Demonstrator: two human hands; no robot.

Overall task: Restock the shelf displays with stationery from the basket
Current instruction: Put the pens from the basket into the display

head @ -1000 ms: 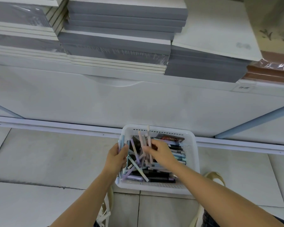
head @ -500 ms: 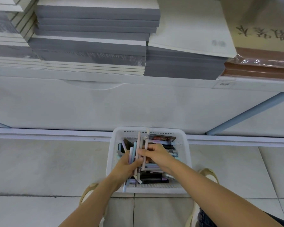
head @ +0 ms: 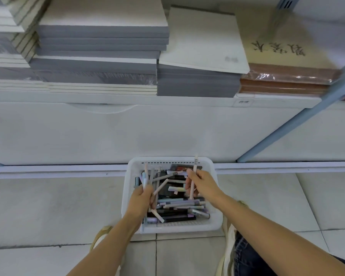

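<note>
Tiled floor [head: 48,206] runs up to the white base panel [head: 108,136] of a shelf unit. The white basket [head: 217,216] stands on the floor just beside the foot of that panel, directly below both hands.

1. Left hand [head: 142,200]: over the left side of the basket, fingers curled round a bundle of pens [head: 147,176]. The bundle fans out, tips pointing away from the person toward the panel.
2. Right hand [head: 203,184]: over the right half of the basket, pinching a single pink pen [head: 194,170]. Its long axis runs away from the person, tip past the far rim.
3. Relation that matters: the pink pen lies roughly parallel to the bundle and to its right, apart from it, with only basket contents between. A short sideways pass would probably add it to the bundle.
4. Loose pens [head: 179,204] remain in the basket, mostly lying crosswise. The task looks far from finished.

Clearance: the shelf edge [head: 127,99] overhangs above, loaded with stacks of paper pads [head: 100,62]. A slanted blue brace [head: 287,124] stands to the right. No pen display is in view, so the way to it cannot be told.
</note>
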